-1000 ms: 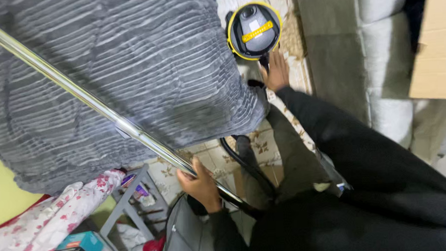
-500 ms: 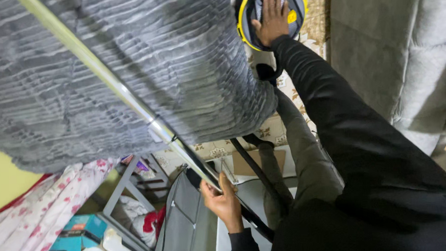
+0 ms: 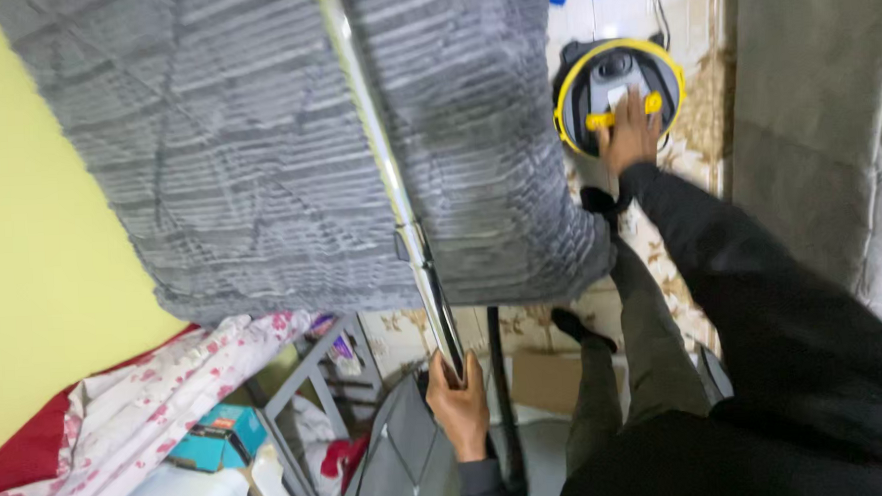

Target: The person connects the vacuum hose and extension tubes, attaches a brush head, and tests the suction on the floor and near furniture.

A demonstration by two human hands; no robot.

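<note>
My left hand (image 3: 458, 401) grips the lower end of a long shiny metal vacuum tube (image 3: 388, 171) that runs up across a grey ribbed blanket (image 3: 259, 157). A black hose (image 3: 502, 394) hangs down just right of that hand. My right hand (image 3: 631, 131), at the end of a black sleeve, rests flat on the top of a round black vacuum cleaner with a yellow rim (image 3: 618, 91), over its yellow handle. Whether the fingers close around the handle is unclear.
A yellow wall (image 3: 35, 256) fills the left. Floral cloth (image 3: 150, 400), a teal box (image 3: 216, 436) and a grey metal rack (image 3: 313, 373) sit at the lower left. A grey upholstered surface (image 3: 813, 133) stands at the right. Patterned floor tiles (image 3: 698, 118) lie around the vacuum.
My right hand has settled on the vacuum's top, having reached it from below. The metal tube now points more upright, and my left hand has shifted right along with it.
</note>
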